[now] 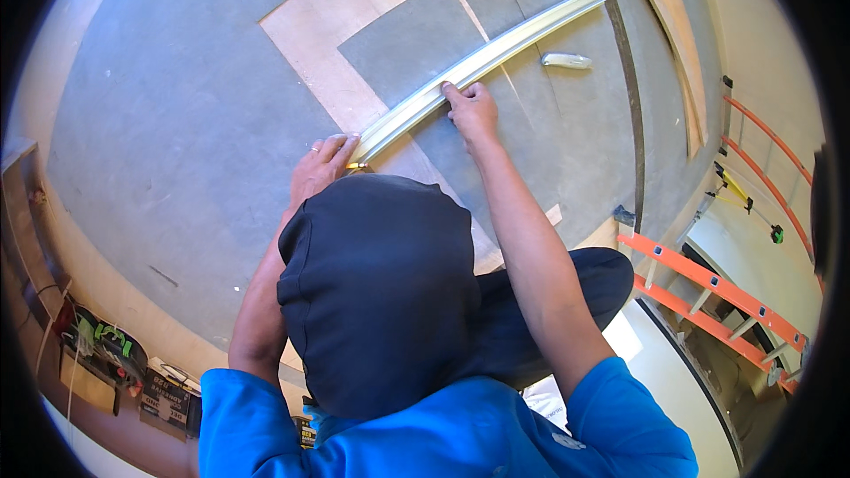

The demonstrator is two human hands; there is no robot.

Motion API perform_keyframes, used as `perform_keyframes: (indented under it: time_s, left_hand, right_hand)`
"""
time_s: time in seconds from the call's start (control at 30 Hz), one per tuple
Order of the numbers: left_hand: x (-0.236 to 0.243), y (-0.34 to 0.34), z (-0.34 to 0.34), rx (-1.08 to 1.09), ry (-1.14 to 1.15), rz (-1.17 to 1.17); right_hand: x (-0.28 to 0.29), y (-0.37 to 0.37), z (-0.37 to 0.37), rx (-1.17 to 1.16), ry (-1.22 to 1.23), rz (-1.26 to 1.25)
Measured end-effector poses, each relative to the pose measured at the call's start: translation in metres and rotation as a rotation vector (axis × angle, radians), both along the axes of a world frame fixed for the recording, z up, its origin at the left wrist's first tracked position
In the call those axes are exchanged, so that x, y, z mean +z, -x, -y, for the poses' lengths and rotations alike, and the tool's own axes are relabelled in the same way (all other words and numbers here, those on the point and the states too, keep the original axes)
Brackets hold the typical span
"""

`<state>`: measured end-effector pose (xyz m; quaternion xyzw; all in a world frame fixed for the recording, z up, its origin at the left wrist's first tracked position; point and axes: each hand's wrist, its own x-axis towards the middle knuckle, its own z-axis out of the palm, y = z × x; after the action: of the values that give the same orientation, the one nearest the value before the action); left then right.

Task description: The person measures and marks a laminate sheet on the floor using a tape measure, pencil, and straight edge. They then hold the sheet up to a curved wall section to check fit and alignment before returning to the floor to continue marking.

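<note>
A long, pale metal channel [522, 35] lies slantwise on the grey sheet surface, running from near my left hand up to the far right. At its near end, my left hand [320, 166] is closed with its fingertips on the channel's edge. A small yellow piece [357, 165] shows just below those fingers; its kind is unclear. Farther along, my right hand [473, 113] pinches the channel's near edge between thumb and fingers. To the right of the channel lies a silver tool [567, 61] shaped like a utility knife. A dark cap [376, 292] covers what is below the hands.
Under the channel lies an L-shaped tan strip [305, 35]. A dark strip [630, 97] and a wooden board [682, 62] are at the right. An orange ladder [708, 281] lies at the lower right. Boxes [168, 400] and a green-and-black tool [106, 341] stand lower left.
</note>
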<state>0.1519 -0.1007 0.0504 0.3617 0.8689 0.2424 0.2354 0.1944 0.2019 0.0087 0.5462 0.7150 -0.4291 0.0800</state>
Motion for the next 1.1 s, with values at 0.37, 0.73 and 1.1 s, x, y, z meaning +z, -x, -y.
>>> perform_keyframes:
  time_s: [0.37, 0.73, 1.1]
  left_hand:
    - [-0.0029, 0.001, -0.0013, -0.001, 0.027, 0.027]
    - [0.0018, 0.0016, -0.0024, -0.003, 0.055, 0.036]
    - [0.0037, 0.0017, -0.0043, 0.014, 0.064, 0.07]
  right_hand:
    - [0.0024, -0.0017, -0.0007, 0.045, -0.057, -0.02]
    - [0.0019, 0.0003, 0.0005, 0.037, -0.069, -0.015]
    - [0.0008, 0.006, 0.0009, 0.06, -0.135, 0.024]
